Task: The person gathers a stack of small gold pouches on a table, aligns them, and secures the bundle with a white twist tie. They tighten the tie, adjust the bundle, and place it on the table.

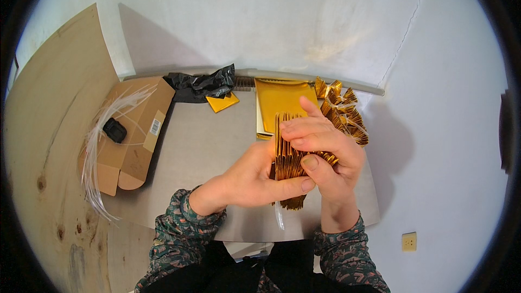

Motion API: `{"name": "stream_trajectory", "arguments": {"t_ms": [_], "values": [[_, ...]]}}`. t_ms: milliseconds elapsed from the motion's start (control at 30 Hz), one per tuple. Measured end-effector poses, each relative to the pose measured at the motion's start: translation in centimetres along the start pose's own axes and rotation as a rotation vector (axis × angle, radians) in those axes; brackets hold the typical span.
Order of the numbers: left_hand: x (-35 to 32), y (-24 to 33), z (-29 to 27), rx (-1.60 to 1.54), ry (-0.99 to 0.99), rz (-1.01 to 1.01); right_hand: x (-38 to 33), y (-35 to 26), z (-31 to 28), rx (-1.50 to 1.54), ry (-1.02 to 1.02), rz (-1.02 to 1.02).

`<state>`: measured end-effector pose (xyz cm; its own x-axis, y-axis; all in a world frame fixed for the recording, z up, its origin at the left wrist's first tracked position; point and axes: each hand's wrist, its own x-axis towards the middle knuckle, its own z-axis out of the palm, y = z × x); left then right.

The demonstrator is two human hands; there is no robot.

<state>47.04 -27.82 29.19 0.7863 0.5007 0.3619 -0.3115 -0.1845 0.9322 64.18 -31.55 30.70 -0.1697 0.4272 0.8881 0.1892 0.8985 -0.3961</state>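
Over the near part of the grey table I hold a bundle of pleated gold foil (293, 168), its many folds standing edge-on. My left hand (247, 179) grips it from the left, thumb lying across its lower front. My right hand (334, 152) closes on the right side, with its fingers over the upper part and its thumb pressed against the pleats. A clear strip (279, 215) hangs below the bundle; where it runs between the hands is hidden. Behind my right hand lies a stack of flat gold foil sheets (277, 97).
More pleated gold foil bundles (347, 114) with clear ties lie at the back right. A cardboard box (142, 146) at left carries loose clear strips (95, 157) and a small black object (114, 129). A black plastic bag (203, 84) and gold square (222, 101) sit at the back.
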Motion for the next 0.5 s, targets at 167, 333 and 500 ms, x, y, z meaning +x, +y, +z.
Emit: {"name": "stream_trajectory", "arguments": {"t_ms": [167, 333, 500], "values": [[-0.9, -1.7, -1.3, -0.21, -0.083, 0.023, -0.5, 0.0, 0.2, 0.084, -0.06, 0.117], [-3.0, -5.9, -5.0, -0.203, -0.349, -0.266, -2.7, 1.2, 0.6, 0.03, -0.392, 0.276], [-6.4, -5.8, -7.4, -0.323, 0.067, -0.46, -5.0, 1.4, 4.3, 0.129, -0.253, 0.412]]}}
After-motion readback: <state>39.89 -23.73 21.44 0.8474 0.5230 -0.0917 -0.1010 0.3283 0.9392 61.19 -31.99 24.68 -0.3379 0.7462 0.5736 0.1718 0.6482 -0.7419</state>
